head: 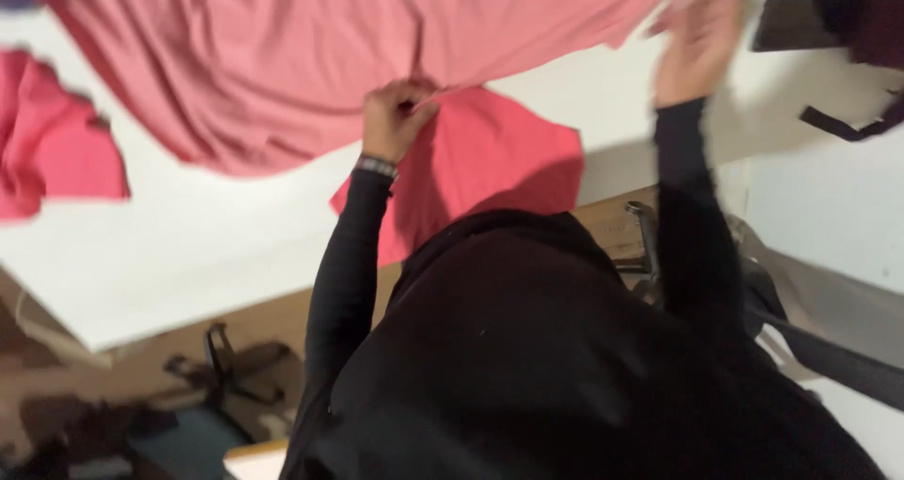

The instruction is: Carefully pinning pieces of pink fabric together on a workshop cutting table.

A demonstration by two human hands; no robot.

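The left hand (397,115) was closed into a fist, and its fingers were clamped on a fold of the light pink shirt (235,56), near the middle of the cloth. A beaded bracelet (376,166) sat on the wrist, above a tight black sleeve. The right hand (699,38) was raised at the far edge of the same shirt; it was blurred, the fingers looked bent and close together on the cloth, but I cannot tell if they really gripped it. The shirt was soft, thin cloth with gentle wrinkles, and it was spread wide over the white table (169,245), lifted a little between both hands. Under it, just below the left hand, lay a darker pink cloth (490,160), flat, with one corner hanging over the table edge. Another darker pink cloth (52,141) lay crumpled at the left side, well apart. A dark flat phone (800,21) rested near the right hand, and a black strap (852,127) lay beside it. The table surface was smooth and matte.
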